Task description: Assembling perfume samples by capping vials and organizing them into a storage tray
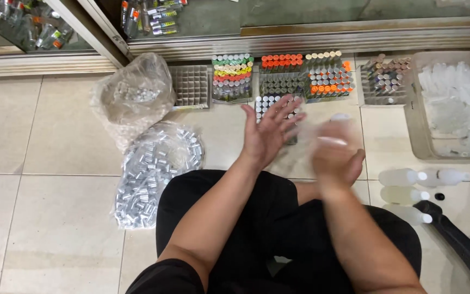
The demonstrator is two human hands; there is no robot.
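Above vial trays (278, 81): left hand (267, 133) spread, right hand (335, 155) blurred.

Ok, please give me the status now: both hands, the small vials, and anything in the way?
Left hand open, fingers spread, above vial trays. Right hand blurred, grip unclear. Nothing lies between hands and trays; white bottles lie to the right.

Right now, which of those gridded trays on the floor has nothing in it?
The grey tray at the row's left end, beside the clear bag; its cells are bare, while the others hold capped vials.
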